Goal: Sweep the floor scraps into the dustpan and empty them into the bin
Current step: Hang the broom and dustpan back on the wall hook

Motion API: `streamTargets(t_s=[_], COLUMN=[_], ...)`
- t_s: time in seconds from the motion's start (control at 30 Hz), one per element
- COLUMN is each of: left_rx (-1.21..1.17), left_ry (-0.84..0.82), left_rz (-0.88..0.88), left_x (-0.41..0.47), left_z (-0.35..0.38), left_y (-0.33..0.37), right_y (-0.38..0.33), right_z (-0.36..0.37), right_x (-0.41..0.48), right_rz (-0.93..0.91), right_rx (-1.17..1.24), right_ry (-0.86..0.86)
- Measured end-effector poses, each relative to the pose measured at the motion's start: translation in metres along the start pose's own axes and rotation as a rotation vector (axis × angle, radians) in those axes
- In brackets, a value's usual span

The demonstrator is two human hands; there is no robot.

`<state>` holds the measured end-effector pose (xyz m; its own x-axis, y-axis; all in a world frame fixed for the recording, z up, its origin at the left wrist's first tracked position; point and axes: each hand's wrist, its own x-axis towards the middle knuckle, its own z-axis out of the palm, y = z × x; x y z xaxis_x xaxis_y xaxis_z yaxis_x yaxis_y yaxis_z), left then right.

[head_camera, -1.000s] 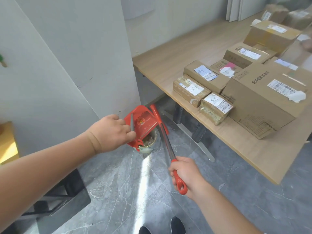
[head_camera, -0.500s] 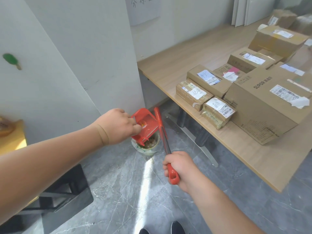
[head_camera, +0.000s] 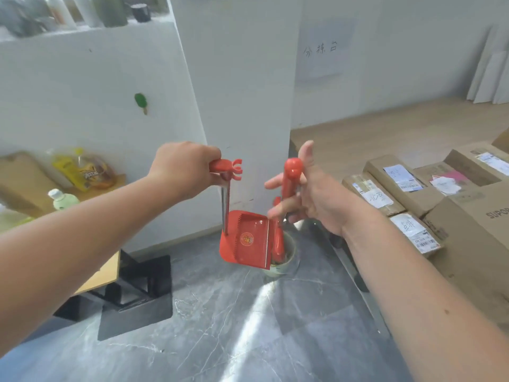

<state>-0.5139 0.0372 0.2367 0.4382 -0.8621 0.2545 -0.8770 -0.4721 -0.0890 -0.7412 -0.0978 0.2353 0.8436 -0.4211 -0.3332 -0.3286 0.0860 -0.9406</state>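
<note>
My left hand [head_camera: 181, 169] grips the red top of the dustpan's handle. The red dustpan [head_camera: 245, 241] hangs below it on a metal rod, just above and left of the small pale bin [head_camera: 286, 260] on the floor. My right hand [head_camera: 305, 194] holds the red broom handle [head_camera: 292, 172] upright with loosely spread fingers. The broom's lower part [head_camera: 278, 241] stands inside the bin, next to the dustpan. Brownish scraps show inside the bin.
A white wall corner [head_camera: 248, 92] stands right behind the bin. A wooden table [head_camera: 385, 133] with several cardboard boxes [head_camera: 468, 224] runs along the right. A black stand base [head_camera: 135, 296] sits on the grey marble floor at left, below a shelf with bottles and snack bags.
Both hands have risen and the view has tilted up. The dustpan now hangs upright instead of tipped over the bin. The broom went from slanted to vertical, its head in the bin.
</note>
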Motion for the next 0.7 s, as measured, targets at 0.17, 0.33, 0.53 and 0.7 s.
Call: streamTargets(t_s=[0.17, 0.33, 0.53, 0.7], left_rx=[-0.032, -0.107, -0.143, -0.170], left_ry=[-0.031, -0.048, -0.041, -0.055], left_rz=[-0.233, -0.365, -0.482, -0.535], left_x=[-0.018, -0.046, -0.085, -0.112], left_z=[-0.023, -0.041, -0.051, -0.046], left_y=[-0.024, -0.040, -0.062, -0.091], right_y=[-0.048, -0.082, -0.093, -0.094], right_z=[0.020, 0.050, 0.107, 0.162], right_x=[0.023, 0.052, 0.076, 0.103], right_rz=[-0.297, -0.358, -0.524, -0.572], right_rx=[-0.273, -0.470, -0.611, -0.163], right_ry=[-0.037, 0.021, 0.056, -0.076])
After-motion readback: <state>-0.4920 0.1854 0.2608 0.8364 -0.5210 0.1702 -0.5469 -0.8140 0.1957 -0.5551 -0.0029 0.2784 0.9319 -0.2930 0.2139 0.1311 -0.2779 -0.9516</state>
